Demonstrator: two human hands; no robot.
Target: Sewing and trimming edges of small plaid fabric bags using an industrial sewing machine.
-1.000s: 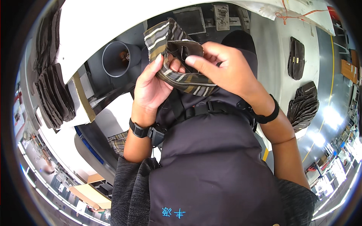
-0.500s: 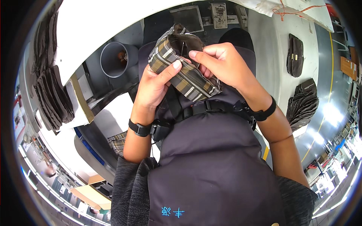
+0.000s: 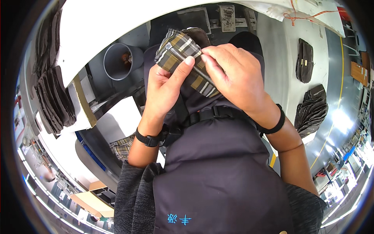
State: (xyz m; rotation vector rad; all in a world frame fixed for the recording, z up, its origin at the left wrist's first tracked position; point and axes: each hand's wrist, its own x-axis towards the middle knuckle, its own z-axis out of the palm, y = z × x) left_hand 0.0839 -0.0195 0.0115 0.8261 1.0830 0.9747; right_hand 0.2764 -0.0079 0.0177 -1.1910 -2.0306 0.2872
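Note:
Above my lap I hold a plaid fabric pouch (image 3: 180, 43) in brown, black and white, with a metal zipper running slantwise along its face. My left hand (image 3: 165, 87) grips it from the left and below, the thumb pressed flat beside the zipper and the fingers hidden behind the cloth. At the pouch's right edge, my right hand (image 3: 237, 74) pinches the fabric between thumb and forefinger. A dark brown lining (image 3: 199, 36) shows at the pouch's far edge. The pouch's lower right end lies partly behind my right hand.
A grey round bin (image 3: 117, 64) stands left of my knees. Stacks of dark fabric pieces (image 3: 54, 99) lie at the left, and more dark pouches (image 3: 305, 60) and a fanned stack (image 3: 312, 107) at the right. The white table edge (image 3: 128, 19) curves ahead. Plaid cloth (image 3: 122, 147) lies beside my left forearm.
The pouch has turned so its zipper face shows more and its open mouth is no longer visible. My right hand has come over its right edge; my left thumb has shifted right.

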